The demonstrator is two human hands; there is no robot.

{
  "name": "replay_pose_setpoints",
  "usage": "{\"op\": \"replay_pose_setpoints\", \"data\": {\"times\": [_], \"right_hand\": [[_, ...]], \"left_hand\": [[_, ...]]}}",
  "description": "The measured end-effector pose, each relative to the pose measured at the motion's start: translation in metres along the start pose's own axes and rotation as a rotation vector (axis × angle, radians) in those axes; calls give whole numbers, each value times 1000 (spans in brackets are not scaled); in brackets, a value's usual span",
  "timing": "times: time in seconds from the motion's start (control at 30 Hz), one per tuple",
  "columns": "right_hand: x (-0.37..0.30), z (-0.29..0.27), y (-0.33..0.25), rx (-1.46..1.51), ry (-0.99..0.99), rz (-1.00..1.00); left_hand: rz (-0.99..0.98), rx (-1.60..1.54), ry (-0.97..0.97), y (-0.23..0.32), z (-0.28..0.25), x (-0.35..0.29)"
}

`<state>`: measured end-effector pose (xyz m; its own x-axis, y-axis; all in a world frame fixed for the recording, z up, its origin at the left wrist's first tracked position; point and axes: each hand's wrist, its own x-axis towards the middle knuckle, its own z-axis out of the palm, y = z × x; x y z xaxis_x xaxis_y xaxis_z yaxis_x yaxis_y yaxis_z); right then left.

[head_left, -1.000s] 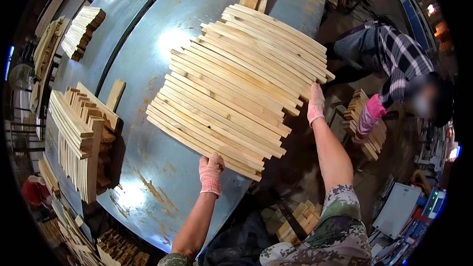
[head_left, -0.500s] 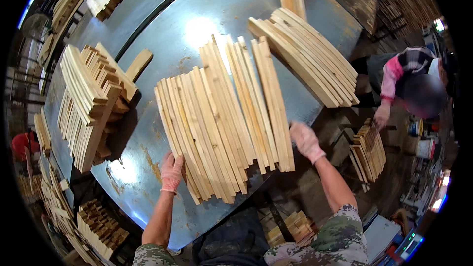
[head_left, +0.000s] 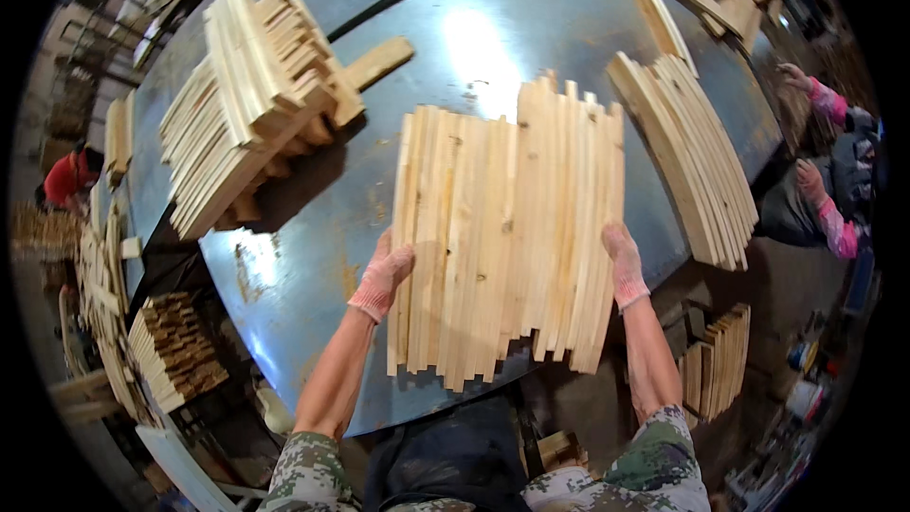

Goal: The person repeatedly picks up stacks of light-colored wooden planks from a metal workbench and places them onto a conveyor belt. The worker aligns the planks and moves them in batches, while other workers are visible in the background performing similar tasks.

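A row of pale wooden strips (head_left: 474, 237) lies side by side in front of me, pressed close together, with uneven ends at top and bottom. In a pinkish knit glove, my left hand (head_left: 382, 275) grips the row's left edge, thumb on top and fingers along the side. My right hand (head_left: 623, 261), gloved the same way, holds the opposite edge; its fingertips are partly hidden by the outer strip. Beneath the strips is a grey metal table (head_left: 313, 303), and the row's near ends reach past its front edge.
At left stands a tall stack of wooden strips (head_left: 246, 104) with a short board (head_left: 379, 62) beside it. Another bundle of strips (head_left: 692, 161) lies at right. A co-worker in pink sleeves (head_left: 829, 194) stands beyond the right edge; a person in red (head_left: 66, 185) is far left.
The gaps between the strips have closed. My right hand has moved from beside the row onto its right edge, and my left hand has slid farther up the left edge. The view has shifted.
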<state>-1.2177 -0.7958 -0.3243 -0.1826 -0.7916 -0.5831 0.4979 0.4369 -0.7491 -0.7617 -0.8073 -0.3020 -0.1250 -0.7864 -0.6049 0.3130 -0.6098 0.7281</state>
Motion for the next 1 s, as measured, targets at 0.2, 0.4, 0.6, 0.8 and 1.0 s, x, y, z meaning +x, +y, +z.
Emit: {"op": "replay_pose_setpoints", "data": {"times": [0.2, 0.4, 0.6, 0.8, 1.0], "right_hand": [[-61, 16, 20, 32, -88, 245], [-94, -58, 101, 0, -321, 178], [-186, 46, 134, -119, -302, 142], [-320, 183, 129, -277, -559, 38], [-459, 349, 152, -467, -708, 91]], "left_hand": [[-256, -58, -2, -16, -42, -27], [-245, -142, -22, -48, -94, -118], [-99, -233, 142, -70, -175, -247], [124, -343, 121, -51, -266, -408], [420, -387, 294, -35, -376, -623]]}}
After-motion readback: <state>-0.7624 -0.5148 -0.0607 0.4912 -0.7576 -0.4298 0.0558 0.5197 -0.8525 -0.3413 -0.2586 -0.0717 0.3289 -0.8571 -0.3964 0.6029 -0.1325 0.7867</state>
